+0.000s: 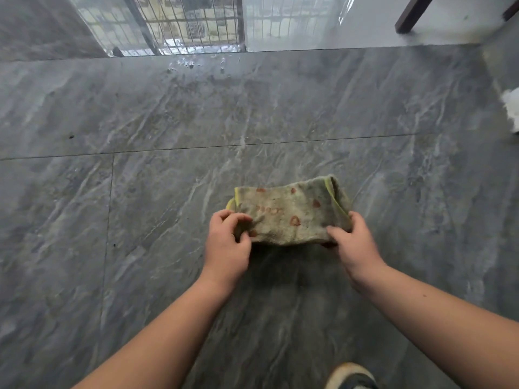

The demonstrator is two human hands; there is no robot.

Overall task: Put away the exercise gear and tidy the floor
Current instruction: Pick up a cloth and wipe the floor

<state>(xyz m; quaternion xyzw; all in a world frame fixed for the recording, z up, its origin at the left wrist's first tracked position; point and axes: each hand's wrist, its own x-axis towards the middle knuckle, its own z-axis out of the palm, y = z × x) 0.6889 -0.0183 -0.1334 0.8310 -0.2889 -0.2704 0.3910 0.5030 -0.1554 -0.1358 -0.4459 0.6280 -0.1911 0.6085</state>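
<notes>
Red marks on the cloth [289, 211] (faded, blurred) cannot be read as text.

Looks like a home, probably a living room or a room opening onto a balcony. The floor [140, 108] is big glossy grey marble-look tiles with thin grout lines, the kind found in apartments. At the top there's a floor-length glass door [280, 23] with a metal security grille [193, 23] outside it, and other buildings show through the bars, so it's likely an upper storey. A dark wooden furniture leg [412, 14] stands in the top right corner. A worn, stained cleaning rag [289, 211] adds to the household feel.
</notes>
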